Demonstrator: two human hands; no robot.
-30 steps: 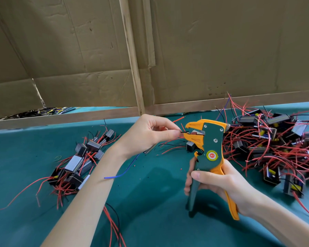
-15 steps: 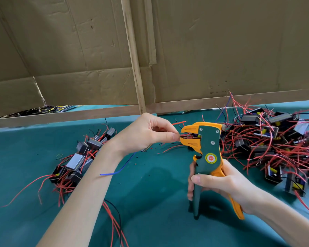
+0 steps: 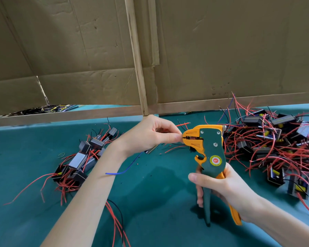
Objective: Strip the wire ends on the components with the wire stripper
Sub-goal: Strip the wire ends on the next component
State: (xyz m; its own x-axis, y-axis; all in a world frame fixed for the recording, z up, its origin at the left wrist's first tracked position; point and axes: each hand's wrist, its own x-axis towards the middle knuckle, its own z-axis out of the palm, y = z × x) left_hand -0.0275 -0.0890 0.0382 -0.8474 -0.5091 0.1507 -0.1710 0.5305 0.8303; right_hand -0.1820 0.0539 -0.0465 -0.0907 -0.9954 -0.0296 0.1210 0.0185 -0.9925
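My right hand (image 3: 221, 186) grips the handles of a green and orange wire stripper (image 3: 208, 148), held upright with its jaws pointing left. My left hand (image 3: 150, 134) pinches a thin wire end right at the stripper's jaws (image 3: 186, 138). A small component (image 3: 151, 149) hangs under the left hand, mostly hidden, and a blue wire (image 3: 125, 171) trails from it across my forearm. A pile of black and silver components with red wires (image 3: 82, 157) lies at the left. A larger tangled pile of components (image 3: 275, 139) lies at the right.
The work surface is a teal cloth (image 3: 159, 202). Cardboard walls (image 3: 221, 50) and a wooden rail (image 3: 61, 114) close off the back. Loose red and black wires (image 3: 116, 223) lie near the front edge under my left forearm. More cables (image 3: 48, 108) show behind the rail.
The stripper's jaws have closed on the wire end and the handles are squeezed closer together. My left hand has stayed pinched at the jaws.
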